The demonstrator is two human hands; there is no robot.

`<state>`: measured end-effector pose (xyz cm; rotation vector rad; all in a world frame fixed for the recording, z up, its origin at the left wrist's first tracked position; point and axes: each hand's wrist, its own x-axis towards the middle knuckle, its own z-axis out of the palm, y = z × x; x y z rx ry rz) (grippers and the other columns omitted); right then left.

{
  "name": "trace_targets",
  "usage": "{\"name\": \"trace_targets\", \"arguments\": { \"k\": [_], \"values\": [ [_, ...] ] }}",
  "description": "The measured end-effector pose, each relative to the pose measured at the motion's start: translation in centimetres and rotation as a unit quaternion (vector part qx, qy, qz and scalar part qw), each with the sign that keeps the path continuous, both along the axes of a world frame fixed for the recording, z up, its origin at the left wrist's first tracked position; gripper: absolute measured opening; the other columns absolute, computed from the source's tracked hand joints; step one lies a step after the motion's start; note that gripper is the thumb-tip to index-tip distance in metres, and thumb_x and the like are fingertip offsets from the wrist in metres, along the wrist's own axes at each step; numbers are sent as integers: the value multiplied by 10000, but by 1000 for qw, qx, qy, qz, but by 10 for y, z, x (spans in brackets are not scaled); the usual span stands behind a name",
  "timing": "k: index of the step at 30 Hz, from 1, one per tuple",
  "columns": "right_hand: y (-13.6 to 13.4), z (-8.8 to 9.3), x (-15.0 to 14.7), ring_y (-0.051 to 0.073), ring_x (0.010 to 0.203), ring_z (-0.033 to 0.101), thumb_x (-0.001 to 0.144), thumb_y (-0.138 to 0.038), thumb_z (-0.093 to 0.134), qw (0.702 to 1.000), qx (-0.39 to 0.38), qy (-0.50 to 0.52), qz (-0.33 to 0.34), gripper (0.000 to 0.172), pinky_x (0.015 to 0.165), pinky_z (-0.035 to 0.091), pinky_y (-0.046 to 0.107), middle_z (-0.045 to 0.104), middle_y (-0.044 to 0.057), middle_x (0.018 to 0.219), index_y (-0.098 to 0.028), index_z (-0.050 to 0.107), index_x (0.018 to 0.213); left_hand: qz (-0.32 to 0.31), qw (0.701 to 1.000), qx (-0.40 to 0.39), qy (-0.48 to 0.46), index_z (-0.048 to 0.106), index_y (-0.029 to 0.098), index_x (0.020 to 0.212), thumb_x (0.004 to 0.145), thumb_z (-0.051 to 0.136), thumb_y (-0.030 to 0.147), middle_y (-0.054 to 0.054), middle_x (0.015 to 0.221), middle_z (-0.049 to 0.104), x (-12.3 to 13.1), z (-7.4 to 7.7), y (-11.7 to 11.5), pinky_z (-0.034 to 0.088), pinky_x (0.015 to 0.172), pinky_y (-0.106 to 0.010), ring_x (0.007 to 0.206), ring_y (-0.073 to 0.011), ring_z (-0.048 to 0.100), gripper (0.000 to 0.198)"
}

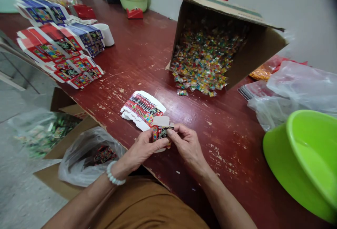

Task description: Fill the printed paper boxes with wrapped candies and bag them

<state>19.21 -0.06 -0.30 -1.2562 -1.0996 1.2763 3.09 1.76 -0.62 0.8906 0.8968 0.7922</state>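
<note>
Between my two hands is a small red and black printed box with a white flap standing up at its top. My left hand grips the box's left side and lower front, thumb across it. On the right side, the thumb and fingers of my right hand pinch its edge. Just behind, a fanned stack of flat red printed cartons lies on the dark red table. A large cardboard box on its side spills small wrapped candies toward the front.
Bundled red cartons and blue cartons stand at the left beside a white roll. A green tub and plastic bags sit at right. Below the table's left edge is a bag-lined box.
</note>
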Motion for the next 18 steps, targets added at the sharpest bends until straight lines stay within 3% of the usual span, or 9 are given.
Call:
{"name": "trace_targets", "arguments": {
  "k": [3, 6, 9, 11, 15, 18],
  "values": [
    [-1, -3, 3, 146, 681, 596, 834, -400, 714, 999, -15, 7, -31, 239, 640, 501, 258, 669, 0, 783, -195, 675, 950, 87, 994, 54, 33, 486, 240, 1214, 711, 842, 306, -20, 971, 719, 3, 0, -8, 586, 775, -311, 847, -178, 703, 619],
    [-6, -9, 0, 139, 662, 602, 829, -368, 736, 998, -20, 30, -58, 453, 626, 512, 250, 661, -35, 776, -244, 552, 1224, 126, 983, 95, 92, 467, 258, 1271, 741, 807, 307, -43, 1027, 706, 4, -3, -19, 579, 755, -292, 810, -164, 703, 631],
    [-12, -14, -6, 135, 711, 611, 855, -346, 715, 998, 9, 24, -59, 313, 670, 513, 251, 675, -18, 825, -245, 609, 1132, 108, 979, 114, 133, 511, 254, 1350, 803, 757, 302, -51, 1074, 684, 2, -8, -25, 558, 766, -267, 824, -151, 678, 601],
    [-14, -15, -7, 146, 765, 627, 872, -339, 695, 998, 27, 20, -52, 186, 715, 518, 268, 697, 8, 884, -231, 666, 1021, 80, 986, 91, 113, 536, 240, 1355, 818, 746, 301, -36, 1013, 685, -1, -9, -24, 551, 751, -264, 799, -150, 661, 580],
    [-13, -13, 3, 175, 798, 620, 887, -325, 673, 991, 94, -76, -58, 114, 747, 502, 308, 690, 29, 876, -231, 724, 926, 41, 997, 48, 41, 651, 183, 1135, 780, 783, 309, -42, 941, 704, -5, -2, -15, 538, 753, -266, 827, -170, 645, 399],
    [-10, -12, 13, 172, 796, 599, 862, -332, 709, 992, 103, -75, -7, 122, 750, 482, 308, 665, 25, 835, -220, 727, 818, 4, 999, 33, 13, 673, 173, 999, 800, 772, 336, -24, 849, 683, -8, 4, -10, 513, 724, -251, 762, -148, 611, 275]
  ]
}}
